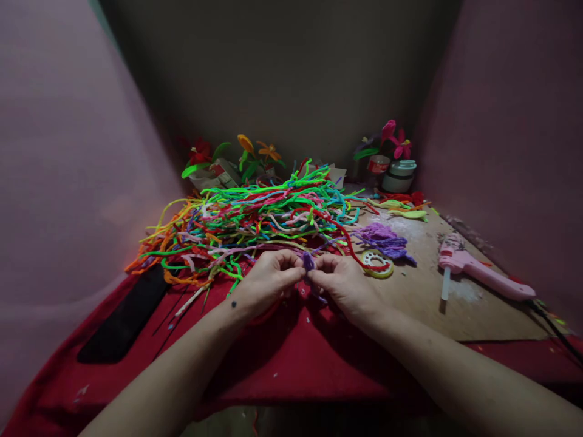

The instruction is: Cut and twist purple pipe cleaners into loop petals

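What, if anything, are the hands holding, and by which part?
A small purple pipe-cleaner piece: the left hand pinches its left side, the right hand its right side.

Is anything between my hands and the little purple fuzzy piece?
Nothing visible. The left hand and right hand both pinch the purple piece at their fingertips, over the red cloth. The pile of pipe cleaners lies just behind it, the tape roll to its right.
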The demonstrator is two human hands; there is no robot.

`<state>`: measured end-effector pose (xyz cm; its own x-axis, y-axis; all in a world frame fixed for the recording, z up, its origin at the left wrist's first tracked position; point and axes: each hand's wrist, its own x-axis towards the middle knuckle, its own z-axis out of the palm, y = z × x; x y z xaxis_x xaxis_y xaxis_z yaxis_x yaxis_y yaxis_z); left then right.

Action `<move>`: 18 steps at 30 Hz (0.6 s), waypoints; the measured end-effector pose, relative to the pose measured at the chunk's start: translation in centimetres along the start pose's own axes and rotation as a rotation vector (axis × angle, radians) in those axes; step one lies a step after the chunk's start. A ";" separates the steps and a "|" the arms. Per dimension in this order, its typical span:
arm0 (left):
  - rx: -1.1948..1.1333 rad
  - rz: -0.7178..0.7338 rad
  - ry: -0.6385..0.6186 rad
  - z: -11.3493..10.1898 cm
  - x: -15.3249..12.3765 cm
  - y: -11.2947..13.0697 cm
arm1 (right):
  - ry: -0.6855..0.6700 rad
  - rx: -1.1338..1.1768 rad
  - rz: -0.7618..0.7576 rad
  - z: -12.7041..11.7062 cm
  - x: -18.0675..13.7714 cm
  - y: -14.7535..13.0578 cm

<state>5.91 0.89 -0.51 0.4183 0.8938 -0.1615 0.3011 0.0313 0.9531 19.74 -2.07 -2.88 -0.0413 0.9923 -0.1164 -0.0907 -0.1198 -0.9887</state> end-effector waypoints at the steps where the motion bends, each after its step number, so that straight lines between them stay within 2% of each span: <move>1: 0.011 -0.001 -0.011 0.0 0.0 -0.1 | 0.003 -0.003 -0.017 0.0 0.0 0.0; 4: 0.021 -0.002 -0.033 0.2 0.0 -0.5 | -0.007 -0.006 -0.042 0.0 0.0 0.1; 12: 0.015 0.032 -0.039 0.6 -0.2 -0.2 | -0.058 0.100 0.010 0.0 0.2 0.3; 18: 0.019 0.015 -0.026 0.6 -0.2 -0.1 | -0.046 0.048 -0.029 0.0 0.3 0.7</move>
<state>6.34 0.47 -0.70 0.4452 0.8821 -0.1540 0.3111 0.0089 0.9503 19.66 -1.83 -3.60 -0.0836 0.9931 -0.0827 -0.1402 -0.0939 -0.9857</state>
